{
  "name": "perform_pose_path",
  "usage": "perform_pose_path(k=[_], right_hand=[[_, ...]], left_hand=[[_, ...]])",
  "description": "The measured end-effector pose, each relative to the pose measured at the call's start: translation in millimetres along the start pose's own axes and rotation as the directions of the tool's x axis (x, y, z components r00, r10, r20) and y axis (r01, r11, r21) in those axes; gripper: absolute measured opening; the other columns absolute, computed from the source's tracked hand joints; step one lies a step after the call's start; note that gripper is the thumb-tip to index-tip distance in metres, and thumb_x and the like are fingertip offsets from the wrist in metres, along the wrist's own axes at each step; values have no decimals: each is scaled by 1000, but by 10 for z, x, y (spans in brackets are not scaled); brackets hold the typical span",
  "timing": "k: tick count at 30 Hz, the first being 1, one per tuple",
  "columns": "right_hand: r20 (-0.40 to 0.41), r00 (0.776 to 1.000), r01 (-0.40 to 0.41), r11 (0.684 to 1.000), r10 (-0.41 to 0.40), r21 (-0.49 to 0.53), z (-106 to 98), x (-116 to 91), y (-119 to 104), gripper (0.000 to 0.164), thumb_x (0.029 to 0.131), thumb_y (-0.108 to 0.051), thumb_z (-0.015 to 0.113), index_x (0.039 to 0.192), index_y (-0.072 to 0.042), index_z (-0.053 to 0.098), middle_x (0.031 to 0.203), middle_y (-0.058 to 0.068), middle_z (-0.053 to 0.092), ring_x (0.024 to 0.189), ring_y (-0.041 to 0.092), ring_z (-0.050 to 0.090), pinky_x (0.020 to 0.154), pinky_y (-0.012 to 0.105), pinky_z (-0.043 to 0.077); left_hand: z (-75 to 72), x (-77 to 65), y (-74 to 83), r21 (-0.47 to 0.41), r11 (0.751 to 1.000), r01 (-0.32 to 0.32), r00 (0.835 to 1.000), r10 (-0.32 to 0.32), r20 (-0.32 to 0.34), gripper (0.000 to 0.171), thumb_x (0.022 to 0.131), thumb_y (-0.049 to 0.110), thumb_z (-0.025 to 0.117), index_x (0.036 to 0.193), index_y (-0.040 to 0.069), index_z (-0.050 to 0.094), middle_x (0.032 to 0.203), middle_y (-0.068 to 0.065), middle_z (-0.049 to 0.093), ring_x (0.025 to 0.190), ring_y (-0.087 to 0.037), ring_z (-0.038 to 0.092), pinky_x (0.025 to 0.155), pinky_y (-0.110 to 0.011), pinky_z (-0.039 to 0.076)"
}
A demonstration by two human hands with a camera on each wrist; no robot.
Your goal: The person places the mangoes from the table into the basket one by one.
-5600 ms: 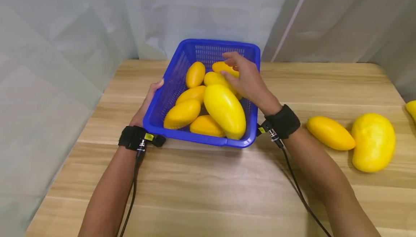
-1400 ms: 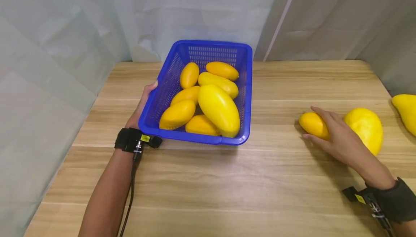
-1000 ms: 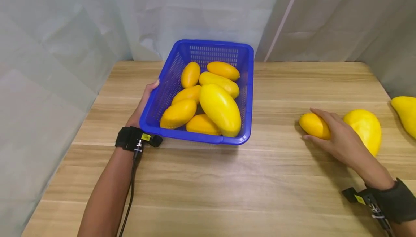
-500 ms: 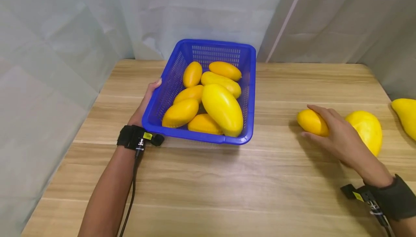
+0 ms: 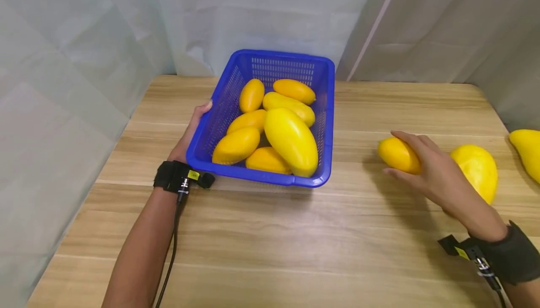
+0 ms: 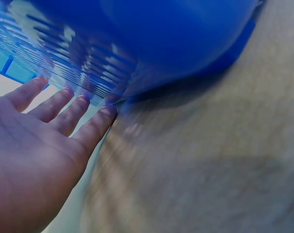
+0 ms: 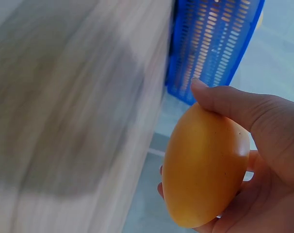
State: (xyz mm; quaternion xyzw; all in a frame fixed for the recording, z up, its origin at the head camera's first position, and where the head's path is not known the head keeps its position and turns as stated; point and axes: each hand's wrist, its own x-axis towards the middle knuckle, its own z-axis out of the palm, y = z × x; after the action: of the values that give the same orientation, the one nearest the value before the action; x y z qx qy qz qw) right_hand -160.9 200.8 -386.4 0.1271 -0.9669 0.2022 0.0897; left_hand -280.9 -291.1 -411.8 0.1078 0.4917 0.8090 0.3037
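At the upper middle of the head view, a blue plastic basket (image 5: 328, 125) holds several yellow and orange mangoes, with a large yellow mango (image 5: 291, 141) on top. My left hand (image 5: 190, 132) rests along the basket's left side. In the left wrist view its fingers (image 6: 64, 121) lie fairly straight against the slotted wall. My right hand (image 5: 438, 174) grips a smaller orange mango (image 5: 398, 154) right of the basket, its shadow falling on the table below. The right wrist view shows the thumb (image 7: 229, 102) over one side of this mango (image 7: 205, 165) and fingertips showing behind it.
A big rounded yellow mango (image 5: 476, 169) sits on the wooden table (image 5: 270, 247) behind my right hand, partly hidden by it. Another yellow mango (image 5: 527, 151) is cut off at the right edge. A pale curtain (image 5: 270, 12) hangs behind the table.
My right hand has come out of the basket to the orange mango on the right, gripped it, and now moves it slightly up and left. My left hand stays at the basket.
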Motion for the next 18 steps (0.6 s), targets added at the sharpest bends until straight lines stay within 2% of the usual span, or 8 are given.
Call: perform_pose_path(k=[8, 18], right_hand=[[0, 1000, 10, 1000, -10, 14, -28, 91, -192, 84, 81, -28, 87, 152, -17, 44, 129, 19, 56, 100, 37, 57, 80, 53, 48], [-18, 999, 32, 999, -31, 38, -85, 222, -418, 83, 83, -31, 86, 154, -23, 43, 126, 17, 55, 97, 36, 56, 77, 54, 49]], left_hand=[[-12, -7, 3, -1, 1000, -3, 1000, 3, -10, 69, 108, 56, 21, 162, 14, 16, 130, -7, 50, 105, -14, 59, 90, -26, 52], [-9, -11, 10, 8, 1000, 4, 1000, -4, -15, 67, 108, 56, 22, 162, 17, 18, 133, -8, 47, 107, -15, 57, 91, -27, 51]])
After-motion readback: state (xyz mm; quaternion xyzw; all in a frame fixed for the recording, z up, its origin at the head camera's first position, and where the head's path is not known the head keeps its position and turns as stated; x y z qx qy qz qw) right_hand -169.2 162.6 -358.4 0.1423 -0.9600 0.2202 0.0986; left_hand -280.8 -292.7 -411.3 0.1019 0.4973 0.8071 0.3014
